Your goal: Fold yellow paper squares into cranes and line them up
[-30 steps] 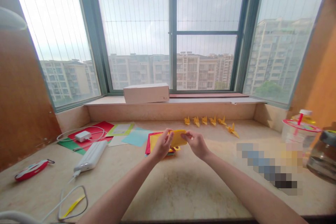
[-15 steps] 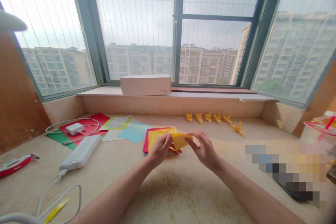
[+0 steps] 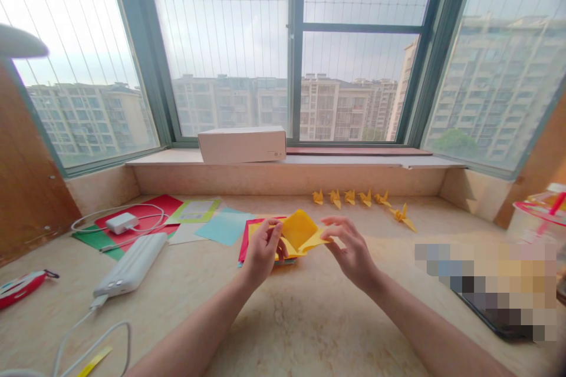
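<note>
A partly folded sheet of yellow origami paper (image 3: 299, 231) is held up between my two hands, its layers spread apart with one flap standing upright. My left hand (image 3: 262, 250) pinches its left side between thumb and fingers. At the right corner, my right hand (image 3: 351, 250) grips the paper between thumb and fingertips. Beneath and behind them lies a stack of coloured paper (image 3: 244, 241), with red, yellow and a bluish edge showing. Part of that stack is hidden by my left hand. Several yellow paper cranes (image 3: 349, 198) stand in a row beyond my right hand, and one crane (image 3: 403, 218) sits closer.
Left on the stone counter are a light blue sheet (image 3: 225, 227), red and green sheets, a white power bank (image 3: 130, 265) with cable, a charger (image 3: 122, 223) and a red-and-white object (image 3: 24, 287). A white box (image 3: 242, 146) rests on the sill. A lidded cup (image 3: 537, 221) stands right.
The yellow paper has gone from a flat folded shape to an opened one with a raised flap. My right hand has moved slightly right, drawing its corner outward. The view has shifted a little.
</note>
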The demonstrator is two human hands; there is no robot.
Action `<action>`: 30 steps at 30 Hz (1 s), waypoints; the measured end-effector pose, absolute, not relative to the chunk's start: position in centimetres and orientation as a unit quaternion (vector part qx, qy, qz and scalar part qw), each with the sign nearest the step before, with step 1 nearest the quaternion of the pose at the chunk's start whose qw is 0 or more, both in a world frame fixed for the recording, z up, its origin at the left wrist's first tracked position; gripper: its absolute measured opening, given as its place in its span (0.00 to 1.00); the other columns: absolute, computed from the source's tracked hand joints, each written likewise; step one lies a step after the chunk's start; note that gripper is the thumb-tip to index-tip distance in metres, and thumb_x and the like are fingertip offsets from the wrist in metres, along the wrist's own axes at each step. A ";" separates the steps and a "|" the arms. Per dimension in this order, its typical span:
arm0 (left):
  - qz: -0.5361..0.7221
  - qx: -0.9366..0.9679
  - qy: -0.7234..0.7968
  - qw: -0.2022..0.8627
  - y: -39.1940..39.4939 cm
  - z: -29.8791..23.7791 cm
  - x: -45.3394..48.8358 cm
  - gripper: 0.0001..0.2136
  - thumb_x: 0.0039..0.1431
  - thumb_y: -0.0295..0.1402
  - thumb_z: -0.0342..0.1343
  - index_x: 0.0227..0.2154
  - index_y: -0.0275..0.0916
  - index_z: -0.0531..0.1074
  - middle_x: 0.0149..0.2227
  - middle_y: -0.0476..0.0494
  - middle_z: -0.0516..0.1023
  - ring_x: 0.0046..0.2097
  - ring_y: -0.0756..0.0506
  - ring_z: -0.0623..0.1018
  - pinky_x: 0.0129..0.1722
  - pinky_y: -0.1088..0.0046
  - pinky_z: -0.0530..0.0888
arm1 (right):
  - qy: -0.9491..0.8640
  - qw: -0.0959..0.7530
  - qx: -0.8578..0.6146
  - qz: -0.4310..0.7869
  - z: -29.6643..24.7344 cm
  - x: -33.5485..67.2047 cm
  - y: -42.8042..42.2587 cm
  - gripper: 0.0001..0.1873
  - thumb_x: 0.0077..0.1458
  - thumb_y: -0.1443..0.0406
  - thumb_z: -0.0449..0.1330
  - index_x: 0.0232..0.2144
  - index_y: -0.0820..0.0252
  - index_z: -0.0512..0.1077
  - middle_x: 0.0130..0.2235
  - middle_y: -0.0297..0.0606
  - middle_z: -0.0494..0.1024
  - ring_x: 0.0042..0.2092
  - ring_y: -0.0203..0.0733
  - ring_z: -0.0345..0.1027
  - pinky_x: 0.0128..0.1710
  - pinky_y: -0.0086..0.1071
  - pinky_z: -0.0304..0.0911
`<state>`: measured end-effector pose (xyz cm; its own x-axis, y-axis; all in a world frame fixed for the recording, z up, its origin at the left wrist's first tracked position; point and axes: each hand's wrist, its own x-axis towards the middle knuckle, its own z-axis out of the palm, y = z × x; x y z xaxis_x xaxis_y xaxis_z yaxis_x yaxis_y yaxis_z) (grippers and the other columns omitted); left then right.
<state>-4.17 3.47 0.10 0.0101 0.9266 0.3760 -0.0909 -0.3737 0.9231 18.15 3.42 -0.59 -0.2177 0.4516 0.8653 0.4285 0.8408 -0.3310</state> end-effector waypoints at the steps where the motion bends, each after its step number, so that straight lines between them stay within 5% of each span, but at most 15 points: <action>1: 0.622 0.554 0.366 0.415 3.7 0.2 -4.4 0.18 0.59 0.50 0.55 0.35 0.38 0.64 0.19 0.57 0.70 0.15 0.52 0.71 0.12 0.80 0.66 | -0.775 0.564 -0.284 0.023 -0.6 18.3 3.5 0.03 0.61 0.67 0.59 0.36 0.53 0.73 0.48 0.42 0.75 0.49 0.47 0.69 0.50 0.43 0.65; 6: 0.671 0.492 0.364 0.419 4.5 0.2 -5.1 0.18 0.57 0.47 0.58 0.37 0.38 0.63 0.25 0.52 0.76 0.23 0.49 0.79 0.20 0.77 0.74 | -0.753 0.554 -0.327 0.138 -0.8 18.0 3.8 0.06 0.61 0.66 0.56 0.34 0.55 0.74 0.47 0.42 0.75 0.39 0.42 0.71 0.39 0.37 0.67; 9: 0.670 0.471 0.368 0.441 4.4 0.1 -4.9 0.18 0.56 0.47 0.59 0.38 0.39 0.62 0.26 0.51 0.78 0.26 0.47 0.82 0.26 0.74 0.78 | -0.714 0.541 -0.373 0.240 -1.1 17.4 3.6 0.09 0.62 0.66 0.52 0.37 0.57 0.73 0.37 0.39 0.77 0.32 0.40 0.70 0.34 0.34 0.65; 14: 0.644 0.466 0.341 0.502 3.5 0.5 -4.4 0.19 0.56 0.45 0.61 0.40 0.41 0.60 0.30 0.49 0.80 0.32 0.45 0.84 0.34 0.71 0.80 | -0.631 0.588 -0.386 0.328 -0.8 16.8 3.6 0.12 0.60 0.57 0.56 0.41 0.59 0.68 0.37 0.40 0.78 0.39 0.44 0.72 0.38 0.35 0.65; 20: 0.566 0.508 0.325 0.562 2.2 1.0 -4.3 0.21 0.55 0.46 0.61 0.44 0.41 0.60 0.38 0.44 0.81 0.29 0.46 0.83 0.26 0.74 0.79 | -0.616 0.633 -0.398 0.248 0.0 17.4 4.0 0.16 0.55 0.54 0.63 0.39 0.56 0.67 0.29 0.32 0.73 0.27 0.38 0.64 0.28 0.32 0.61; 26: 0.513 0.548 0.375 0.544 2.7 0.8 -4.6 0.23 0.54 0.50 0.61 0.41 0.33 0.71 0.33 0.40 0.81 0.23 0.47 0.80 0.18 0.78 0.72 | -0.630 0.613 -0.387 0.278 0.2 17.6 3.9 0.24 0.51 0.54 0.67 0.48 0.58 0.70 0.36 0.39 0.79 0.28 0.39 0.67 0.33 0.36 0.66; 30: 0.526 0.569 0.362 0.519 3.2 0.6 -4.7 0.20 0.52 0.44 0.63 0.40 0.33 0.77 0.34 0.39 0.81 0.27 0.45 0.81 0.21 0.75 0.74 | -0.612 0.596 -0.404 0.325 -0.3 18.3 4.7 0.20 0.52 0.54 0.66 0.41 0.61 0.75 0.34 0.41 0.80 0.31 0.42 0.70 0.33 0.36 0.67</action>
<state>-4.72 3.17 0.64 0.1848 0.9573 0.2224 -0.1341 -0.1996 0.9707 18.26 4.68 -0.32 0.0381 0.8833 0.4672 0.1073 0.4612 -0.8808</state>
